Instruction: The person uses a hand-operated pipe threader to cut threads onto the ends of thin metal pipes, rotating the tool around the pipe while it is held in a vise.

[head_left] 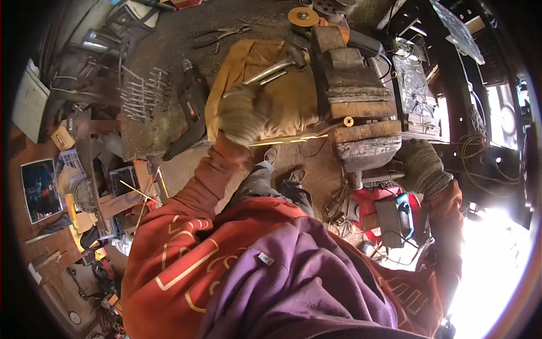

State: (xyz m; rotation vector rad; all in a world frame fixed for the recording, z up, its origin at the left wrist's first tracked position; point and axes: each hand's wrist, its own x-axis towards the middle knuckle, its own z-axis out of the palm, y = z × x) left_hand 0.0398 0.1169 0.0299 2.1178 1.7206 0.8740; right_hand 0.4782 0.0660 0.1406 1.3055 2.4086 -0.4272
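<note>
My gloved left hand (pixel 243 116) is over a tan cloth (pixel 296 107) on the bench, next to a hammer (pixel 274 70) and a short metal rod (pixel 274 78). Motion smears its fingers, so its hold is unclear. To the right stands a bench vise (pixel 370 152) with wood-lined jaws. A small brass-coloured ring or tube end (pixel 349 121) sits between the wooden pads. My gloved right hand (pixel 423 169) is closed around the vise handle (pixel 384 177), below and right of the jaws. A thin brass-coloured strip (pixel 291 139) lies along the bench's near edge.
Left of the cloth lie a power drill (pixel 192 96) and a rack of metal pegs (pixel 144 93). Pliers (pixel 223 35) and an angle grinder (pixel 305 17) are at the back. A red machine (pixel 389 217) stands low at right. Cluttered shelves (pixel 107 192) fill the left.
</note>
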